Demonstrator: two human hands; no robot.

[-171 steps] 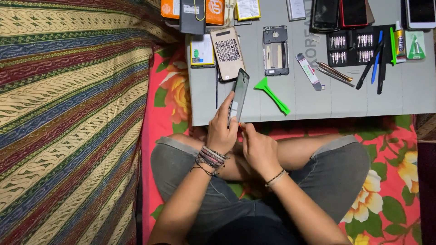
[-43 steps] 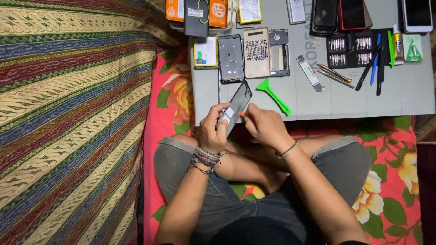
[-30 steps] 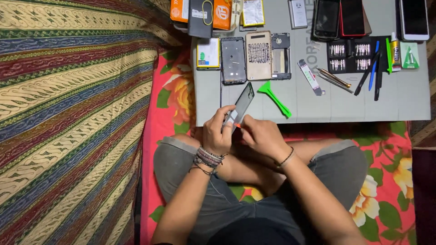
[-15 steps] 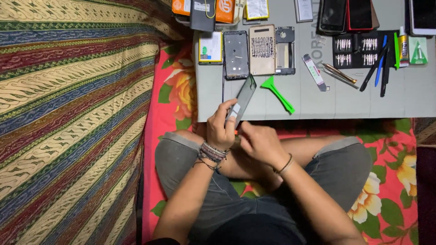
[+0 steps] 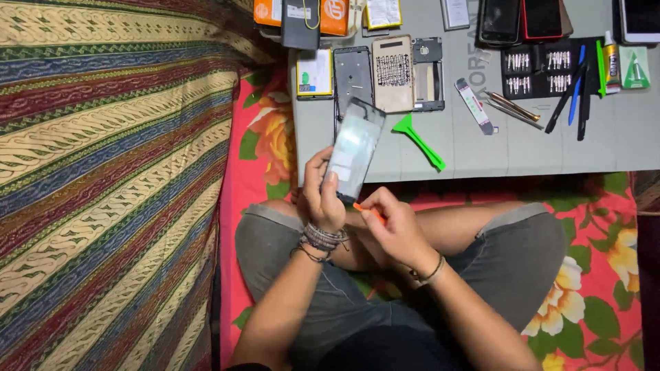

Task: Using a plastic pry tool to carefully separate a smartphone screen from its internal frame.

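The person sat cross-legged on a red floral sheet [image 5: 591, 227], knees in grey shorts, facing a low grey board [image 5: 619, 148] that served as the work surface. To the left a striped cloth [image 5: 103, 172] in gold, maroon, blue and green filled that whole side of the view, draped like bedding. The left hand [image 5: 322, 196] was wrapped around the lower end of a phone panel [image 5: 354, 148], fingers closed on its edges, holding it tilted up over the board's near edge with its pale glossy face toward the camera. The right hand [image 5: 395, 230] was pinched shut on a small orange pick [image 5: 368, 211], whose tip sat at the panel's bottom corner, touching or just beside it. On the board behind the panel lay a dark phone frame [image 5: 352, 72], a tan back plate [image 5: 392, 73] and another frame [image 5: 428, 73] side by side, with a yellow-edged card [image 5: 314, 72] to their left. A green pry tool [image 5: 418, 139] lay just right of the panel. Farther right were tweezers [image 5: 512, 108], a black bit tray [image 5: 540, 69], pens [image 5: 574, 96] and a glue tube [image 5: 610, 60]. Orange boxes [image 5: 299, 14] and dark phones [image 5: 522, 19] lined the board's far edge.
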